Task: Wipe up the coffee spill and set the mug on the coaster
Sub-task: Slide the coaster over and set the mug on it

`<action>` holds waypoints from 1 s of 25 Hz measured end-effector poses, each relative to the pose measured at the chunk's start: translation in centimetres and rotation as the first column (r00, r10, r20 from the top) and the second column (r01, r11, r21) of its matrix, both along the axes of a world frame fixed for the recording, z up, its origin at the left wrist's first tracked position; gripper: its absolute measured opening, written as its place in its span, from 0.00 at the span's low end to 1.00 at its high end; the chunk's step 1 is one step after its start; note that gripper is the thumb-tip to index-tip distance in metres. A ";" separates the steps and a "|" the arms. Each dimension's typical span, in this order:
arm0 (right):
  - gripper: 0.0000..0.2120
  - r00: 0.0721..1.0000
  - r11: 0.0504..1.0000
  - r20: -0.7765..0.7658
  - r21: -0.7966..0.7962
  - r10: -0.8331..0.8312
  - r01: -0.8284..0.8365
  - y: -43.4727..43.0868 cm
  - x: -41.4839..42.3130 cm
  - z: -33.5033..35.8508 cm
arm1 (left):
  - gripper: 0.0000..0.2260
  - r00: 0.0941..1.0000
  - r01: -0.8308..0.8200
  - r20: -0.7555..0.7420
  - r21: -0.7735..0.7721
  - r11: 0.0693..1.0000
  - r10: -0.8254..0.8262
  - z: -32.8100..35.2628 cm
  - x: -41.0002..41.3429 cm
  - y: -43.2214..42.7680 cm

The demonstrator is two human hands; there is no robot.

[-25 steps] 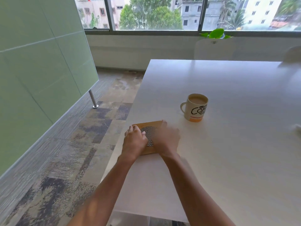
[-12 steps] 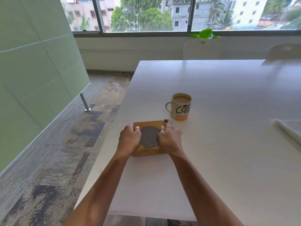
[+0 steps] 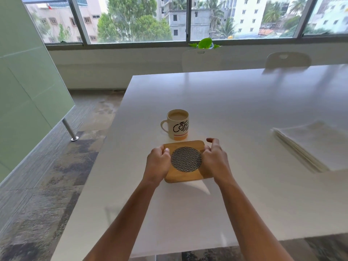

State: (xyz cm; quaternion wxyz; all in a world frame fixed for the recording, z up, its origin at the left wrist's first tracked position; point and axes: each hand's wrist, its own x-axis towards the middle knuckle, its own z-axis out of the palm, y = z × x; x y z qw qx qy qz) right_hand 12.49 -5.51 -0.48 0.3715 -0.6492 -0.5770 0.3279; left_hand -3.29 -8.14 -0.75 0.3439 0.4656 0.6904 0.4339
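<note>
Left hand [image 3: 159,162] and right hand [image 3: 214,159] each grip the coaster [image 3: 180,176], near the mug [image 3: 178,127].

Honey-tan wooden coaster [image 3: 185,177] with a black-and-white woven-look disc [image 3: 186,159] in the middle. Cream mug [image 3: 177,129], black lettering, orange band at the base, milky-brown coffee [image 3: 178,116]. White table [image 3: 244,102], pale green wall panel [image 3: 28,91], mottled grey carpet [image 3: 47,176].

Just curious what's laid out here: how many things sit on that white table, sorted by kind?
mug: 1
wooden coaster: 1
stack of white napkins: 1
total: 3
</note>
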 end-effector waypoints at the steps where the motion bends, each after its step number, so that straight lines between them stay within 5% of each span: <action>1: 0.16 1.000 1.000 0.000 -0.008 -0.022 0.022 0.1 0.8 0.0 | 0.13 1.000 0.019 -0.004 -0.001 1.000 -0.019 0.1 0.7 0.1; 25: 0.16 0.992 0.995 -0.093 -0.059 -0.083 0.078 1.0 6.0 -1.2 | 0.19 0.997 0.070 -0.024 -0.020 0.997 -0.071 -2.5 4.5 2.3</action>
